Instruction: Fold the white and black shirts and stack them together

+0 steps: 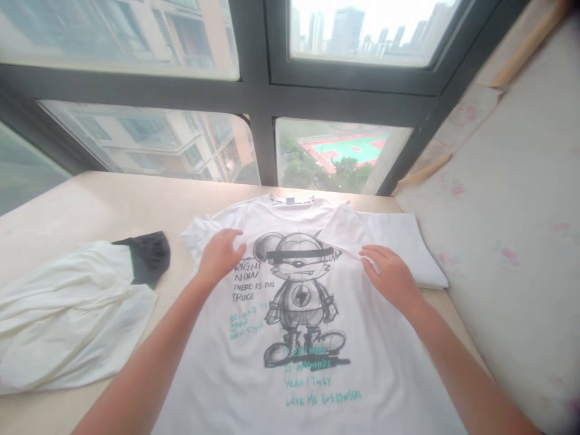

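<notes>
A white T-shirt [385, 356] lies front up on the pale surface, its collar toward the window. A sketched cartoon figure [299, 296] and black and teal lettering are printed on it. My left hand [222, 257] rests over the shirt near the sleeve on the left, fingers curved and apart from the thumb. The sleeve [342, 229] on the right is folded inward across the front. At the outer end of its hem, my right hand [389, 275] has its fingertips and thumb on the cloth.
Left of the shirt lies a crumpled off-white garment [67, 320] with a black part [151, 257]. A folded white cloth [408, 248] sits partly under the shirt on the right. The dark window frame [258, 96] bounds the far edge, and a floral wall [512, 241] the right side.
</notes>
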`<control>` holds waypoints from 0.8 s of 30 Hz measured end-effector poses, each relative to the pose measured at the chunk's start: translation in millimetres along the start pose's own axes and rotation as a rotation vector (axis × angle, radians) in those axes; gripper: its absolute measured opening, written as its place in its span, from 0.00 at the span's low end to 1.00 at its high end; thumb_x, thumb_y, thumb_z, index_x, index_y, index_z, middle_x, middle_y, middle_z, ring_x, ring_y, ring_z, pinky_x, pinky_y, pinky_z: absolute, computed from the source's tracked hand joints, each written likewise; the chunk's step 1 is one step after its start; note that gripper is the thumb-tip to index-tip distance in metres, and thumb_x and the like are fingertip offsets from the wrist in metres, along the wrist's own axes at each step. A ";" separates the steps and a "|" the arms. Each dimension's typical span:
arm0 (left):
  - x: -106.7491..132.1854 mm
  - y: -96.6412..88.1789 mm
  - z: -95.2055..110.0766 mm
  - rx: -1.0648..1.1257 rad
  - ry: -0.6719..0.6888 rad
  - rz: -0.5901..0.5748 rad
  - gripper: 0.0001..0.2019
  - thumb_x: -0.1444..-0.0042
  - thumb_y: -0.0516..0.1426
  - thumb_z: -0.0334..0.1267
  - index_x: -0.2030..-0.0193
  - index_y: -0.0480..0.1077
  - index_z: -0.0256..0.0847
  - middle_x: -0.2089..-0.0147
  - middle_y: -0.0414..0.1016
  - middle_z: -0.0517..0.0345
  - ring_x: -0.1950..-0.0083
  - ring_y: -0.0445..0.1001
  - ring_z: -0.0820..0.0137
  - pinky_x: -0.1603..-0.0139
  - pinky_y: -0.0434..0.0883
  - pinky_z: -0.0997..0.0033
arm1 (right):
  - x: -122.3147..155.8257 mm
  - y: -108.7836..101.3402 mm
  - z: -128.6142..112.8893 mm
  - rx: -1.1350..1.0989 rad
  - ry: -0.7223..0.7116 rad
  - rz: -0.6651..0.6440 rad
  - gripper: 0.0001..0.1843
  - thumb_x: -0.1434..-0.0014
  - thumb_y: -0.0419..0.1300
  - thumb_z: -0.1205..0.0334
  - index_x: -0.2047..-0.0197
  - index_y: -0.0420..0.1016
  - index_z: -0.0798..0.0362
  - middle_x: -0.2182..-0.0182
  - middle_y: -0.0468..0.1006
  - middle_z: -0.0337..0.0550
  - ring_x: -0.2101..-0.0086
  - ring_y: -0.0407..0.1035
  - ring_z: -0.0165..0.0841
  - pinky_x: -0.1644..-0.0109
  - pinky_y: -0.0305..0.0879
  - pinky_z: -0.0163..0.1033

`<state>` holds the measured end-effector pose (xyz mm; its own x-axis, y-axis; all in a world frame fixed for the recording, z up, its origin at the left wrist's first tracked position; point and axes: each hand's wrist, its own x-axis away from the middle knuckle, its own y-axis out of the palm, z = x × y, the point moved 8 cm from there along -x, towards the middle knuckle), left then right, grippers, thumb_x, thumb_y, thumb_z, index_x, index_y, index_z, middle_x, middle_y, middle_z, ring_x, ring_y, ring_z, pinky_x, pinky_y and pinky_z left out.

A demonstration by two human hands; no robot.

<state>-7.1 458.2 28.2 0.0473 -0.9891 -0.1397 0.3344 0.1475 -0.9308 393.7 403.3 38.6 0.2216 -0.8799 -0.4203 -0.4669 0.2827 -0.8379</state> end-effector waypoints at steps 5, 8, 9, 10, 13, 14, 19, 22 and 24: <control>28.6 -40.9 -103.3 -0.054 -0.336 0.168 0.26 0.43 0.52 0.44 0.40 0.66 0.33 0.40 0.68 0.35 0.33 0.62 0.49 0.32 0.60 0.53 | -43.0 49.0 -76.1 -0.190 -0.106 -0.173 0.13 0.36 0.52 0.65 0.55 0.78 0.48 0.54 0.80 0.45 0.54 0.74 0.39 0.48 0.71 0.47; 24.8 -41.4 -132.0 -0.011 -0.476 0.149 0.31 0.42 0.52 0.53 0.38 0.63 0.32 0.42 0.68 0.34 0.38 0.68 0.49 0.38 0.66 0.54 | -67.5 93.3 -127.4 -0.242 -0.165 -0.295 0.13 0.38 0.54 0.67 0.55 0.78 0.48 0.53 0.80 0.45 0.55 0.74 0.38 0.50 0.71 0.45; 20.1 -39.6 -135.0 0.004 -0.483 0.133 0.31 0.42 0.51 0.54 0.38 0.64 0.33 0.44 0.68 0.35 0.40 0.70 0.49 0.40 0.67 0.54 | -74.3 108.0 -143.3 -0.256 -0.182 -0.326 0.13 0.38 0.54 0.67 0.55 0.78 0.48 0.53 0.80 0.45 0.55 0.74 0.38 0.50 0.71 0.45; 15.0 -37.8 -136.2 0.014 -0.481 0.120 0.30 0.42 0.51 0.55 0.39 0.65 0.35 0.45 0.68 0.36 0.43 0.72 0.50 0.41 0.68 0.55 | -80.3 122.4 -158.3 -0.273 -0.199 -0.358 0.13 0.38 0.55 0.68 0.55 0.78 0.48 0.54 0.80 0.45 0.55 0.74 0.38 0.50 0.70 0.44; 5.6 -31.5 -139.1 0.032 -0.479 0.066 0.24 0.44 0.53 0.56 0.49 0.72 0.41 0.47 0.68 0.40 0.49 0.75 0.52 0.44 0.70 0.55 | -96.7 159.9 -194.2 -0.312 -0.222 -0.434 0.13 0.39 0.56 0.69 0.56 0.79 0.50 0.55 0.80 0.45 0.55 0.73 0.37 0.48 0.68 0.44; 5.7 -29.8 -141.0 0.032 -0.481 0.049 0.22 0.45 0.54 0.56 0.53 0.73 0.41 0.48 0.68 0.40 0.51 0.76 0.51 0.46 0.71 0.54 | -103.1 170.5 -202.3 -0.313 -0.211 -0.450 0.13 0.40 0.56 0.69 0.56 0.79 0.50 0.55 0.80 0.45 0.55 0.73 0.37 0.48 0.68 0.44; 22.8 -30.9 -157.5 0.018 -0.498 0.005 0.19 0.46 0.55 0.55 0.61 0.75 0.41 0.50 0.70 0.40 0.55 0.76 0.50 0.54 0.72 0.54 | -153.8 214.8 -232.5 -0.284 -0.111 -0.473 0.14 0.38 0.55 0.67 0.52 0.78 0.50 0.52 0.80 0.44 0.56 0.73 0.33 0.47 0.65 0.40; 32.2 -34.7 -163.8 0.021 -0.486 -0.011 0.17 0.46 0.55 0.53 0.64 0.75 0.41 0.54 0.72 0.44 0.57 0.77 0.54 0.55 0.71 0.58 | -194.1 240.9 -258.2 -0.265 -0.077 -0.471 0.14 0.36 0.53 0.65 0.52 0.77 0.52 0.52 0.80 0.45 0.54 0.72 0.35 0.46 0.64 0.40; 35.7 -37.5 -164.6 0.022 -0.474 -0.004 0.17 0.45 0.55 0.52 0.61 0.75 0.42 0.54 0.73 0.45 0.55 0.77 0.54 0.53 0.71 0.59 | -218.1 258.8 -278.0 -0.243 -0.055 -0.486 0.13 0.35 0.52 0.62 0.55 0.78 0.53 0.53 0.80 0.48 0.53 0.71 0.37 0.46 0.64 0.40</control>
<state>-172.8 417.8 2.5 0.4690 -0.8824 0.0381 0.3549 0.1488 -0.9230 -13.5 562.2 10.2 0.5024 -0.8642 -0.0282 -0.4827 -0.2533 -0.8383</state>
